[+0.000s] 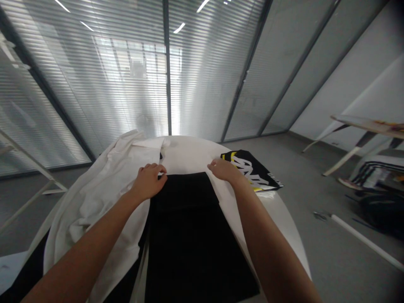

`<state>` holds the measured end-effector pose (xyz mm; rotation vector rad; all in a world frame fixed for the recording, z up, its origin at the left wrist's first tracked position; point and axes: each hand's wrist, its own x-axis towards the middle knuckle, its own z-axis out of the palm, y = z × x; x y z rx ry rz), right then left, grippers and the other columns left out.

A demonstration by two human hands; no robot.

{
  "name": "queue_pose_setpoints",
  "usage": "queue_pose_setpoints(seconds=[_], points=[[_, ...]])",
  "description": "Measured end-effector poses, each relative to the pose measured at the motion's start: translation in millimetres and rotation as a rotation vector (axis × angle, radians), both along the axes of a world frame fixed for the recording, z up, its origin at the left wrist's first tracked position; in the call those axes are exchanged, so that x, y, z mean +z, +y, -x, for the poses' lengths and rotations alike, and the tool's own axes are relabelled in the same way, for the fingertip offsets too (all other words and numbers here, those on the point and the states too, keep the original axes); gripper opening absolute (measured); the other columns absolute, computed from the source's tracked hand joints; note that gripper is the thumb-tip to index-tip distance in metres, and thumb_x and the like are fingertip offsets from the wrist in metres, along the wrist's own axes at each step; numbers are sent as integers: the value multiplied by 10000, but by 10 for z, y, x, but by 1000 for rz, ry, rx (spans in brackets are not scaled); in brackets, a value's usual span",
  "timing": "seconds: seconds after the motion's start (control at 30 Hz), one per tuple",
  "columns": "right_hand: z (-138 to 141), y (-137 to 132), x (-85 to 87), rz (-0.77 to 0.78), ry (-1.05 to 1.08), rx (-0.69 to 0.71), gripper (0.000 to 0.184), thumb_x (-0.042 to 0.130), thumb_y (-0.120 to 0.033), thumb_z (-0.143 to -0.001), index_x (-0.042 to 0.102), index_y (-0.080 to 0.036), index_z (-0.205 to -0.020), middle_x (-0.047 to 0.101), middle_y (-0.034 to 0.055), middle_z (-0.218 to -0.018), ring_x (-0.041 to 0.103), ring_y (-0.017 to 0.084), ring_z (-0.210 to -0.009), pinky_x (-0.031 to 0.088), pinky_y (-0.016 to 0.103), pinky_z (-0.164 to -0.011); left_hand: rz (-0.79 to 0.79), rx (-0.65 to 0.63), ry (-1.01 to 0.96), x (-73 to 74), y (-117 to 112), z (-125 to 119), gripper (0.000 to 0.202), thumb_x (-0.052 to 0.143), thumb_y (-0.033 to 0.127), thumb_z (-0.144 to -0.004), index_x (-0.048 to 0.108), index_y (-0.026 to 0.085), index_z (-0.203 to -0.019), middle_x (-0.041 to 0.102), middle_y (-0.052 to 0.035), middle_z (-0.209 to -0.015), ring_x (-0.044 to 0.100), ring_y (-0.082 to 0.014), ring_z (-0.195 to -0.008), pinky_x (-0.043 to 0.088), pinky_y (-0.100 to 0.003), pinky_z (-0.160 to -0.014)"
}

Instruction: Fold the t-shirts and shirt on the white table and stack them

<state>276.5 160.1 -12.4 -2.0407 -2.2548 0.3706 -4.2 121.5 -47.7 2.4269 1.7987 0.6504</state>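
Blk cloth (pixel 195 235) lay flat, white bench (pixel 186 153) under it; L hand (pixel 150 181) at its far L corner, R hand (pixel 223 169) just past its far R corner, fingers curled; can't tell if the 2 grips were apart or clamped; white garment (pixel 104 189) to its L, blk/yellow pack (pixel 257 170) to its R

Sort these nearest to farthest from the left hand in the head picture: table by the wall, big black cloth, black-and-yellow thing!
From the left hand:
1. Big black cloth: hand at its top-left corner.
2. Black-and-yellow thing: on the right.
3. Table by the wall: far right.
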Motion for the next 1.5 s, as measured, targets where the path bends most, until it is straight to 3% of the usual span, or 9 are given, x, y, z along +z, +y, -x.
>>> queue_pose_setpoints(seconds=[0.1,0.2,0.3,0.43,0.6,0.87,1.1,1.3,1.5], points=[[84,-7,-29,-73,76,83,397,354,-339,-975,650,-119,-1120,657,162,-1194,609,243,-1105,424,303,-933,-71,-130,38,-106,-113,-176,394,406,358,-925,605,193,-1223,593,-116,-1273,499,-272,-1226,355,-449,-1054],[306,-39,-279,-44,110,211,446,291,-394,-1005,558,-206,-1307,574,106,-1349,518,236,-1232,363,346,-1018,4,-190,110,-307,-162,-262,540,335,458,-963,461,191,-1415,446,-129,-1470,343,-297,-1388,242,-490,-1135],[515,-98,-603,-81,68,250,498,270,-515,-997,425,-328,-1431,426,47,-1495,361,283,-1365,242,499,-1103,135,-173,161,-462,-136,-242,631,276,548,-962,379,204,-1480,367,-140,-1528,286,-325,-1422,200,-530,-1141],[582,-123,-827,-152,10,254,576,197,-575,-987,374,-313,-1468,337,85,-1543,206,339,-1438,137,604,-1109,180,-148,175,-495,-91,-189,659,244,591,-953,368,228,-1489,358,-138,-1534,304,-315,-1417,201,-508,-1141],[521,-66,-833,-109,17,264,587,201,-600,-978,379,-326,-1466,320,93,-1553,239,319,-1433,172,569,-1112,121,-105,143,-432,-93,-189,622,215,559,-969,443,225,-1442,474,-119,-1459,420,-301,-1338,264,-483,-1102],[551,-104,-861,-236,45,246,455,307,-488,-998,495,-313,-1372,466,69,-1454,370,252,-1352,225,493,-1102,-2,97,161,-384,60,-25,446,350,460,-945,669,202,-1120,667,-105,-1149,552,-301,-1112,382,-451,-947],[466,-349,-802,-403,96,-137,382,454,-274,-903,549,-206,-1267,581,111,-1253,499,262,-1159,372,402,-969,-7,142,129,-375,113,24,446,335,456,-937,695,208,-1023,671,-103,-1071,558,-293,-1063,387,-439,-921],[210,-611,-667,-389,22,-414,400,522,-287,-837,536,-194,-1226,533,144,-1241,483,317,-1176,402,424,-924,-21,186,173,-299,1,-28,427,416,501,-885,714,198,-924,658,-129,-1055,540,-310,-1080,383,-436,-915],[169,-769,-591,-186,-39,-407,328,464,-299,-868,518,-142,-1150,595,171,-1093,616,298,-989,454,406,-828,85,73,185,-270,-97,-140,478,422,584,-861,690,190,-832,700,-148,-920,591,-342,-1001,362,-505,-917]])
